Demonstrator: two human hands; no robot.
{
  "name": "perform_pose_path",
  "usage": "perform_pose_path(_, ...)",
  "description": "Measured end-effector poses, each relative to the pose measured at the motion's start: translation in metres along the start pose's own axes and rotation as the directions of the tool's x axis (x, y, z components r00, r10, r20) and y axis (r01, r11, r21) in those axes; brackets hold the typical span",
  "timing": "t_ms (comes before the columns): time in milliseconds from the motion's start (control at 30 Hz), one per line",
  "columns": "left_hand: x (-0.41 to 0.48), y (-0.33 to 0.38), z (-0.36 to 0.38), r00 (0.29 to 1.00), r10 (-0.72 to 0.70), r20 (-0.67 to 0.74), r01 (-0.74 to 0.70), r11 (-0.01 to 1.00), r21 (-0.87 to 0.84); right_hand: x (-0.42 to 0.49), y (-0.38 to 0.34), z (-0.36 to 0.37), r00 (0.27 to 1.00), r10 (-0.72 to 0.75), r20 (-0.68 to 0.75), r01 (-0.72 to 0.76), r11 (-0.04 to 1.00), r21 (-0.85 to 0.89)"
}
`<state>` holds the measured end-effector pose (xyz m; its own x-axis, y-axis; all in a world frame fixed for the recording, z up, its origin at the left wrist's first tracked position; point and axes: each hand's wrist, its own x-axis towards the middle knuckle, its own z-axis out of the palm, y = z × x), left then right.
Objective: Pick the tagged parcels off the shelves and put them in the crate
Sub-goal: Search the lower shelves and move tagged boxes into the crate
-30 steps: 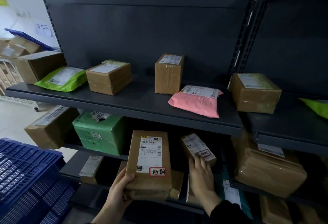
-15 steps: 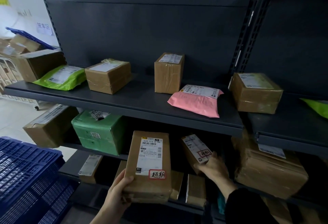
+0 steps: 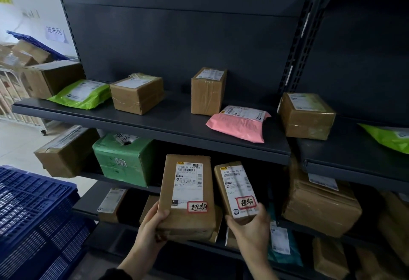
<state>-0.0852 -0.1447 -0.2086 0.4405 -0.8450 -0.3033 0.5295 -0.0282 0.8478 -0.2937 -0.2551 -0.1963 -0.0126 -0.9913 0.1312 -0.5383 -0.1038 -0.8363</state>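
Since half a second ago the right grip [image 3: 250, 227] has drawn the small tagged parcel [image 3: 235, 187] off the shelves [image 3: 172, 124], clasping its lower end beside the large tagged parcel [image 3: 188, 191] clasped by the left grip [image 3: 152, 224]. With picking done, both likely need carrying left into the blue crate [image 3: 33, 213].

You are in a parcel depot. Dark metal shelves [image 3: 174, 122] above your left hand [image 3: 152, 228] and right hand [image 3: 250, 228] carry labelled parcels [image 3: 137, 93]. A blue crate [image 3: 33, 213] stands left of them.

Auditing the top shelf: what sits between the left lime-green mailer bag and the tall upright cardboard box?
A squat brown cardboard box, per the head view.
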Motion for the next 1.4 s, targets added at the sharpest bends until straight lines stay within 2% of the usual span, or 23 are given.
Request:
perform_pose_path(300, -0.042, 0.005, -0.005, 0.996, 0.087, -0.014, -0.088, 0.995, -0.047, -0.025, -0.016, -0.017, 0.995, -0.090, 0.041, 0.086, 0.994, 0.073)
perform_pose_path(400, -0.059, 0.013, -0.009, 0.991, 0.126, -0.045, -0.128, 0.991, -0.035, -0.027, -0.018, -0.013, 0.991, -0.127, 0.039, 0.125, 0.991, 0.039)
perform_pose_path(533, -0.073, 0.021, -0.016, 0.985, 0.132, -0.113, -0.138, 0.989, -0.044, -0.006, -0.018, -0.005, 0.997, -0.068, 0.041, 0.069, 0.997, -0.032)
perform_pose_path(833, -0.073, 0.017, -0.017, 0.987, 0.121, -0.105, -0.125, 0.992, -0.031, 0.037, 0.010, 0.033, 0.967, 0.241, 0.078, -0.223, 0.956, -0.191)
perform_pose_path(1133, -0.052, 0.011, -0.012, 0.983, 0.080, -0.162, -0.078, 0.997, 0.019, 0.045, 0.025, 0.052, 0.960, 0.253, 0.123, -0.215, 0.941, -0.260)
perform_pose_path(1300, -0.036, 0.006, -0.007, 0.992, 0.056, -0.114, -0.054, 0.998, 0.022, 0.047, 0.030, 0.050, 0.984, 0.152, 0.096, -0.115, 0.943, -0.313)
perform_pose_path(1400, -0.027, 0.003, -0.008, 0.993, 0.053, -0.104, -0.050, 0.998, 0.029, 0.054, 0.038, 0.045, 0.949, 0.307, 0.074, -0.295, 0.945, -0.143)
